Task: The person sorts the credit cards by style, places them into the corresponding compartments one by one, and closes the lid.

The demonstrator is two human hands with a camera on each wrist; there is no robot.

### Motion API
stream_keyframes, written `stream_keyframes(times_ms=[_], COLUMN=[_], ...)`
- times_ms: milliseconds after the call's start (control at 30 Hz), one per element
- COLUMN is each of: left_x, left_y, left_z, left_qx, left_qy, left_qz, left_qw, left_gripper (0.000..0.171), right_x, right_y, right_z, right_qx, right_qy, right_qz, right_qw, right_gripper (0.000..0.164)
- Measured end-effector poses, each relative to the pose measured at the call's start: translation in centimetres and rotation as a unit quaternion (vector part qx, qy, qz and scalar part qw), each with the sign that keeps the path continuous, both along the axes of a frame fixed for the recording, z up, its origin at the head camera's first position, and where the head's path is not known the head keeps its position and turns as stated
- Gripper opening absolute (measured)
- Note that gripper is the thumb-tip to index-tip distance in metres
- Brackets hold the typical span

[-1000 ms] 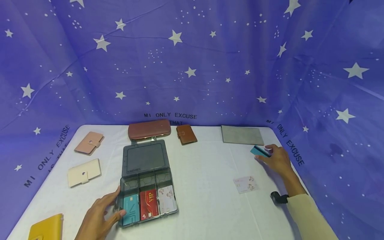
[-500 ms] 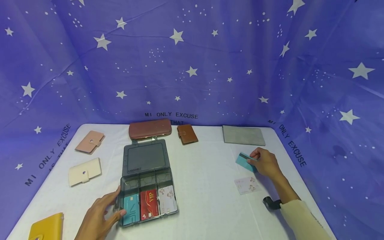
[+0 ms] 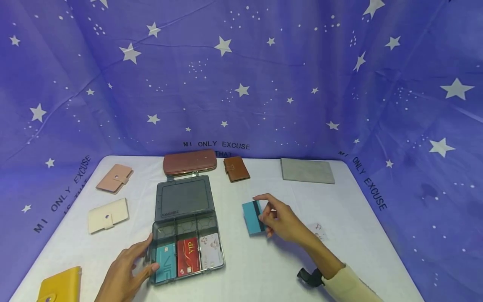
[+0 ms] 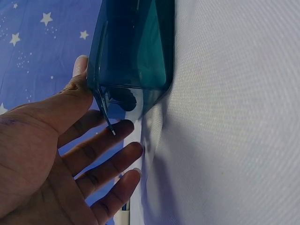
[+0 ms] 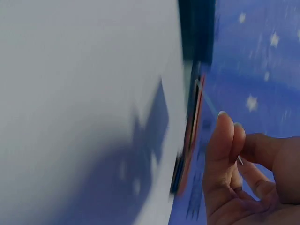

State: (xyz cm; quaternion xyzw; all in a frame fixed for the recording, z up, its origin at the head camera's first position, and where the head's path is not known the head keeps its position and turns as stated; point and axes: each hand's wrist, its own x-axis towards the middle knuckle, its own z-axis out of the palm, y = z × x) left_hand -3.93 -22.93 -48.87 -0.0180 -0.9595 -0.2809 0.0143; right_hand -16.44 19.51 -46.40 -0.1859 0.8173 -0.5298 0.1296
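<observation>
A blue card with a black stripe is pinched between the thumb and fingers of my right hand, held above the table right of the box. The right wrist view shows it nearly edge-on at the fingertips. My left hand rests at the left side of a clear grey compartment box, its thumb at the rim and its other fingers spread loosely, as the left wrist view shows. The box lid lies back. In its front compartments lie a teal card, a red VIP card and a pale flowered card.
Another pale flowered card lies partly hidden behind my right forearm. Along the back are a maroon wallet, a brown wallet and a grey wallet. Pink, cream and yellow wallets lie at left.
My right hand has carried the blue card leftward from near the grey wallet, past the loose flowered card, toward the box. My left hand has stayed at the box.
</observation>
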Motion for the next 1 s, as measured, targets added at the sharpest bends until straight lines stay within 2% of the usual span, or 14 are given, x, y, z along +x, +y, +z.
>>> stream_keyframes(times_ms=[133,367,533,633,767,867,933,1000], left_x=[0.0,0.0,0.0,0.1,0.1,0.1,0.1,0.0], left_y=[0.0,0.0,-0.1,-0.1,-0.1,0.0,0.0,0.0], left_z=[0.0,0.0,0.0,0.0,0.0,0.0,0.0,0.0], left_qx=[-0.005,-0.006,-0.007,-0.006,-0.001,-0.002,-0.001,-0.001], left_qy=[0.011,0.017,0.003,-0.007,-0.001,0.006,0.005,0.001], left_qz=[-0.003,-0.003,-0.002,0.000,-0.004,-0.007,-0.006,-0.003], left_qw=[0.9999,0.9998,1.0000,1.0000,1.0000,1.0000,1.0000,1.0000], left_gripper=[0.076,0.077,0.077,0.077,0.076,0.075,0.076,0.076], right_x=[1.6,4.0,5.0,5.1,5.1,5.0,5.0,4.9], right_y=[-4.2,-10.9,-14.8,-16.8,-18.7,-19.1,-18.9,-18.4], right_z=[-0.2,-0.6,-0.4,-0.3,-0.4,-0.2,-0.1,-0.1], right_qx=[-0.045,-0.081,-0.088,-0.066,0.022,0.081,0.088,0.065], right_qy=[-0.029,-0.057,-0.064,-0.052,-0.001,0.036,0.047,0.042], right_qz=[0.044,0.112,0.132,0.133,0.126,0.126,0.131,0.139], right_qw=[0.998,0.989,0.985,0.988,0.992,0.988,0.986,0.987], right_gripper=[0.050,0.047,0.046,0.046,0.047,0.049,0.048,0.044])
